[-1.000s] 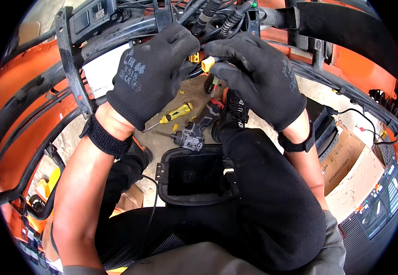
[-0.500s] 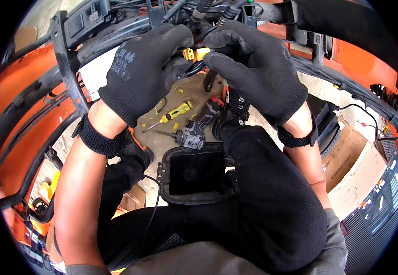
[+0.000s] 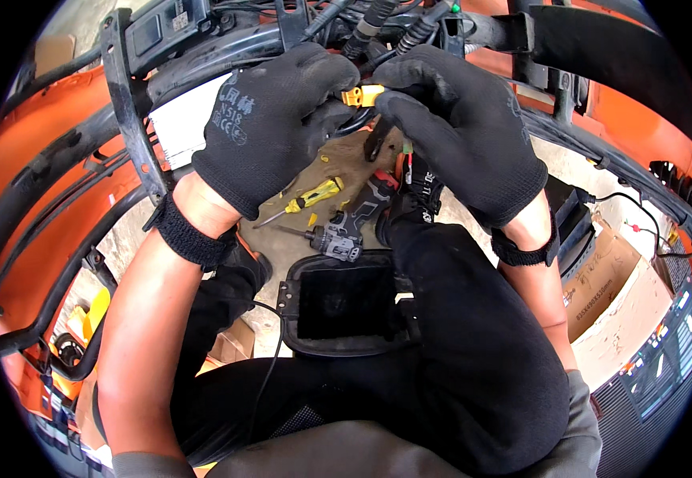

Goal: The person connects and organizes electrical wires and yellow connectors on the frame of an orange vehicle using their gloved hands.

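You're in bright light, the floor glaring pale at centre left! Straight edges bow toward your frame's rim.

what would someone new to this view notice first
The bright yellow connectors stand out first, at upper centre between the gloved left hand and right hand. Below, a yellow screwdriver and a grey-and-red power tool lie on the floor.

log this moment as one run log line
left hand: yellow connector piece | right hand: second yellow connector piece | pieces: end to end, seating unclear | below: yellow screwdriver, grey power tool
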### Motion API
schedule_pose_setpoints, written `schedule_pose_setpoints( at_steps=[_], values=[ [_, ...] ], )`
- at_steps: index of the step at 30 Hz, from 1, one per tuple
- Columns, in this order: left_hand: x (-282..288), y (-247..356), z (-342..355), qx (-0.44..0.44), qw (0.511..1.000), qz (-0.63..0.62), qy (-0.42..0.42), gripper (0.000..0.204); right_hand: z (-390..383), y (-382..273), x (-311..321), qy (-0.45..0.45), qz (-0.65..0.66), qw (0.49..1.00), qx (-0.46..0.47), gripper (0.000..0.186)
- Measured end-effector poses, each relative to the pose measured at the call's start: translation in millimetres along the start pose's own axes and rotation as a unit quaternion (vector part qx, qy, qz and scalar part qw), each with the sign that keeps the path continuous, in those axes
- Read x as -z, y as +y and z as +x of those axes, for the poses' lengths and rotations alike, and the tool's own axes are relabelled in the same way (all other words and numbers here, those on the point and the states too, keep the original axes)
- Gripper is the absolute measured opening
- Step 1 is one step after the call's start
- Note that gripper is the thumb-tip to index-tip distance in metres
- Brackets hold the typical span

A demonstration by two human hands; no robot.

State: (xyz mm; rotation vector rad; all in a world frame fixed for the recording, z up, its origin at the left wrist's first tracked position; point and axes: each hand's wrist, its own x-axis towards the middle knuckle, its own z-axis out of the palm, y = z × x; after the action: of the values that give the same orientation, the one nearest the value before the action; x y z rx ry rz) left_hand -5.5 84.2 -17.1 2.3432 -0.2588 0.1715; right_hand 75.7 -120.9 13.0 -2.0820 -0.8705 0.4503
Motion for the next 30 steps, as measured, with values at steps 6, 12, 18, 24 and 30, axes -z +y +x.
schedule_pose_setpoints(
  at_steps=[6, 12, 18, 24, 30],
  values=[
    [-6, -3, -3, -0.009, 1.0, 0.009, 0.027, 0.026, 2, -11, 6, -0.023, 0.039, 0.998, -0.048, 0.021],
    [-8, -1, -1, 0.008, 0.999, 0.021, 0.031, 0.022, 2, 0, 1, -0.018, 0.004, 1.0, 0.003, 0.016],
    [-8, 2, 0, 0.015, 0.999, 0.032, 0.034, 0.019, 3, -12, 7, -0.051, -0.05, 0.997, -0.029, 0.022],
    [-11, 4, 2, 0.019, 0.998, 0.051, 0.028, 0.017, 2, -3, -1, 0.001, -0.031, 0.999, 0.01, 0.014],
    [-13, -3, 2, 0.0, 0.998, 0.056, 0.023, 0.019, 4, -3, -3, 0.003, -0.091, 0.995, 0.039, 0.016]
  ],
)
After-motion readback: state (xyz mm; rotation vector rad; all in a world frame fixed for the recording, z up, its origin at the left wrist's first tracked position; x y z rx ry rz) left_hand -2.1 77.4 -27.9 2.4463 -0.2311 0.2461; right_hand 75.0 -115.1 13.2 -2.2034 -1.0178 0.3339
